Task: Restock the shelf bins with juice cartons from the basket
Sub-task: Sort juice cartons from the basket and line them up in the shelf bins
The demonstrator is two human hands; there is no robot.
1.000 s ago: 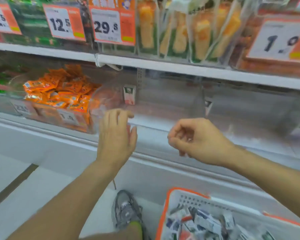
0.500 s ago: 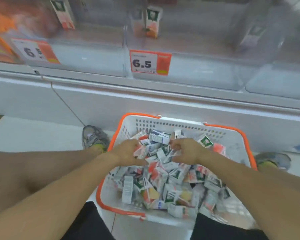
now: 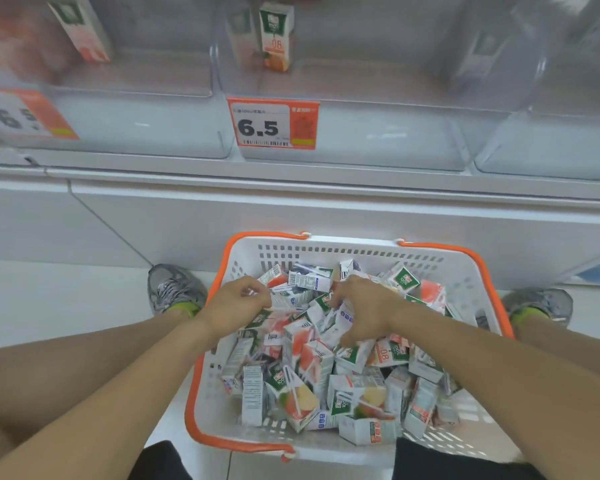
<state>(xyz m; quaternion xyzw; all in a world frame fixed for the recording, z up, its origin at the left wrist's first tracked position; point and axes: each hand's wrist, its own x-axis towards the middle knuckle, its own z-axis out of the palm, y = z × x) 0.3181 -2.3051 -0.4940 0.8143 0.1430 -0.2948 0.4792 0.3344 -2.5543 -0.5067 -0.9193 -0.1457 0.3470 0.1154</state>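
Head view, and both hands are down in the basket (image 3: 329, 249) now, where a second ago they were up at the shelf front. Half a second back they had already reached the pile; since then the picture has barely shifted, so this looks like the sorting and grabbing stage of another load.

The left hand (image 3: 236, 306) has its fingers curled into the juice cartons (image 3: 309, 368) at the far left of the heap, apparently pinching one, though which carton I cannot tell. The right hand (image 3: 362, 311) is spread over the middle of the pile with fingertips bent down among the cartons; whether it has closed on any is not clear.

The cartons themselves lie jumbled in the basket on the floor, between the person's shoes. Up above, the clear shelf bins (image 3: 361, 133) hold almost nothing: one upright carton (image 3: 274, 36) at the back of the middle bin, another leaning in the left bin (so most of the restocking is still ahead). A 6.5 price tag (image 3: 272, 123) hangs on the middle bin's front wall.

In the way: the bins' tall front walls, which each handful must clear, and the tangle of cartons lying every which way.
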